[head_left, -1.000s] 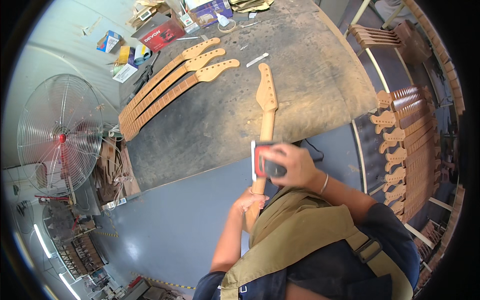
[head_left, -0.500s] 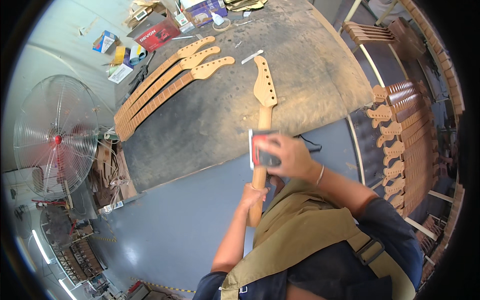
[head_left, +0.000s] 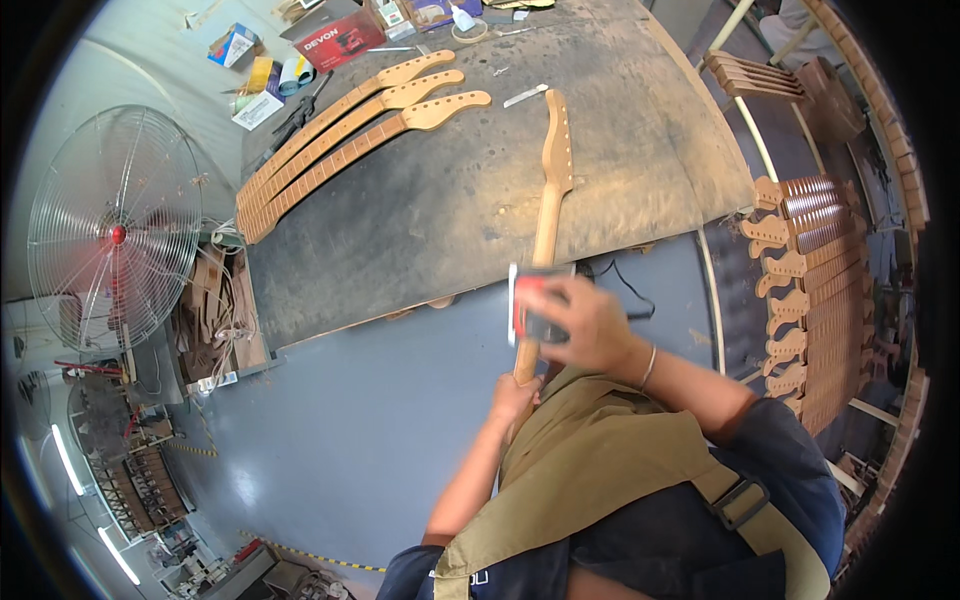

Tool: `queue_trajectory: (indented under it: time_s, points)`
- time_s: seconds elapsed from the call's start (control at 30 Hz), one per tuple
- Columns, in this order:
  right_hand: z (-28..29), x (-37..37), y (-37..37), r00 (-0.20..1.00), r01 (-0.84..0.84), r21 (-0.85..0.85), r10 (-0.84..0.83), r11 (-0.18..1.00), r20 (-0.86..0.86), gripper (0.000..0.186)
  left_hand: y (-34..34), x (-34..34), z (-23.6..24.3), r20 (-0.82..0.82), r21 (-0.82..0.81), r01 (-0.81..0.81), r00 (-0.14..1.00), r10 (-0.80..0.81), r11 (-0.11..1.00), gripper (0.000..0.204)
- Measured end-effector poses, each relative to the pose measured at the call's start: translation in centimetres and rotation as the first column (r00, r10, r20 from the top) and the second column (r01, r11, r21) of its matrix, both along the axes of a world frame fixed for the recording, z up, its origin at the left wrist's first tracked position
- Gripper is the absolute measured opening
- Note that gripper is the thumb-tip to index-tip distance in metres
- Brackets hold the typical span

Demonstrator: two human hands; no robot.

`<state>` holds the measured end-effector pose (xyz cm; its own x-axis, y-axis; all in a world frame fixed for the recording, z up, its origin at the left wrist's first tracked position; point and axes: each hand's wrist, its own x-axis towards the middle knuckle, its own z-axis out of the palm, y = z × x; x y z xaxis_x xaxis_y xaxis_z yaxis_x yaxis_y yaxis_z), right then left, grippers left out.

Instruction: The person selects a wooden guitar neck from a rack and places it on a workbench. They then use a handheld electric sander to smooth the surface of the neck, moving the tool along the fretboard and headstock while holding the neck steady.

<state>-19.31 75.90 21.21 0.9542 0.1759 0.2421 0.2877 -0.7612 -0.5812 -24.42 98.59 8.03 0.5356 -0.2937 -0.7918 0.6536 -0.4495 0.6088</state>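
Note:
A pale wooden guitar neck reaches from my body out over the bench edge, its headstock at the far end and tilted partly edge-on. My left hand is wrapped round the near end of the neck. My right hand grips a red and black power sander from the right. Its pale pad side faces left, and the sander sits across the neck just above my left hand. Motion blurs the sander and the right fingers, and the contact with the wood is partly hidden.
Three guitar necks lie on the dark workbench. A thin pale strip lies near the headstock; boxes stand at the back. A black cord hangs beside my right hand. A fan is at left, a rack of necks at right.
The neck has rolled about its length, so the headstock now shows more of its edge. My right hand and the sander stay at the neck. The whole view has shifted slightly.

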Motion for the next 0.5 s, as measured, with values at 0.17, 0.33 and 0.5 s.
queue_trajectory:
  time_s: [0.17,0.33,0.5]
  points:
    - [2.7,7.6,-3.5,0.941,0.33,-0.056,-0.324,0.942,0.093,0.067,-1.1,-2.7,-4.3,0.228,0.297,0.01,0.97,-0.081,0.955,0.031]
    - [2.6,0.9,0.9,0.997,0.072,-0.054,-0.074,0.996,-0.022,0.073,-1.7,-3.7,-4.8,0.404,0.447,-0.007,0.893,-0.196,0.894,0.033]
    - [0.6,-3.4,3.4,0.998,-0.062,-0.121,0.062,0.991,-0.006,0.076,-2.2,-3.9,-2.5,0.49,0.35,-0.146,0.87,-0.048,0.925,0.033]
